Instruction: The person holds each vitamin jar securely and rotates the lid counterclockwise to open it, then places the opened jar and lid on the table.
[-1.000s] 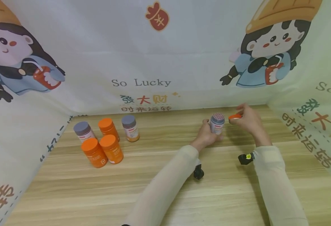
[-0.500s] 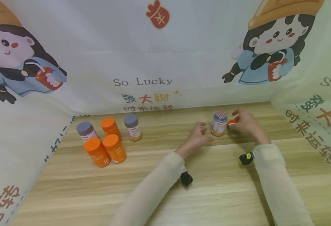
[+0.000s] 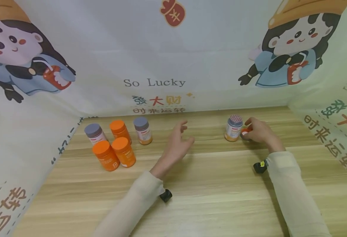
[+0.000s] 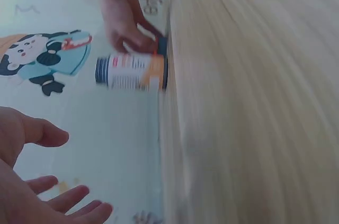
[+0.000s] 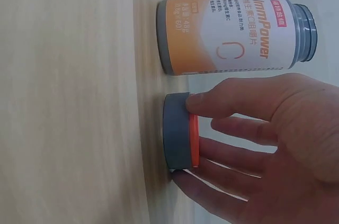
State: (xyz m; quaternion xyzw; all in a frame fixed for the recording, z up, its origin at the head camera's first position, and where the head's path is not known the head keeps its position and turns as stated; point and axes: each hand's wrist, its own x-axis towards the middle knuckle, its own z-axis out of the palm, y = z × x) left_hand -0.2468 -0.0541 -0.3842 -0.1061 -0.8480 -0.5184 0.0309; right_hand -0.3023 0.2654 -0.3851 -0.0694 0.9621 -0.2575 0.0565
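Grey and orange, one round cap (image 5: 177, 131) is pinched between thumb and fingers of the right hand (image 3: 260, 131), low at the wood-grain table (image 3: 220, 197). Just beside it stands one uncapped white-and-orange bottle (image 5: 233, 36), labelled "ImmPower" with a large "C". The left hand (image 3: 176, 144), fingers spread, hovers between that bottle and a group of three orange-lidded orange jars (image 3: 108, 158) and two grey-lidded, white-labelled bottles (image 3: 144, 133). White printed cloth (image 3: 214, 75) behind reads "So Lucky".

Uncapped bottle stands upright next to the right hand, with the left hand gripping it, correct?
No: the left hand is empty and apart from the uncapped bottle, as the head view shows. The bottle does stand upright next to the right hand.
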